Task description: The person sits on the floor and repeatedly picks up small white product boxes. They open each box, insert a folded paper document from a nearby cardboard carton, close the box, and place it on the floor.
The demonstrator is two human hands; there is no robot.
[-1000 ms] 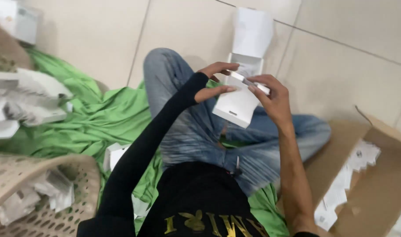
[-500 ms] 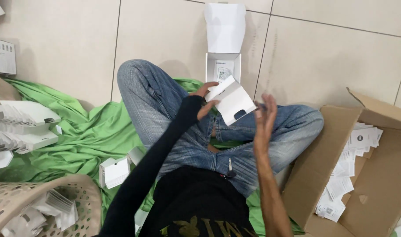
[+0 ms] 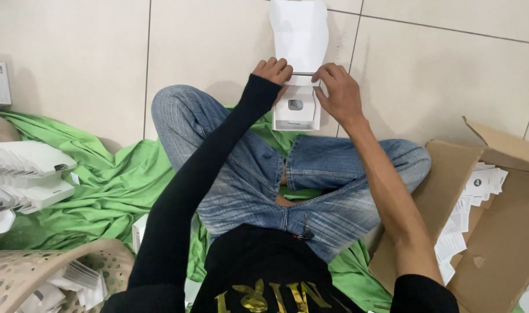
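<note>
An open white box (image 3: 297, 107) lies on the tiled floor in front of my crossed legs, its lid (image 3: 299, 35) flipped up and away from me. A small grey item sits inside the tray. My left hand (image 3: 272, 71) pinches the far left edge of the box at the hinge. My right hand (image 3: 337, 87) pinches the far right edge at the same line. Both arms reach forward over my jeans.
A green cloth (image 3: 102, 185) is spread under me. Stacks of flat white boxes (image 3: 27, 174) lie at the left. A beige plastic basket (image 3: 21, 278) with white pieces sits at the lower left. An open cardboard carton (image 3: 496, 220) with paper leaflets stands at the right.
The white box was held up in both hands above my lap; now it rests on the floor and both hands grip its far edge.
</note>
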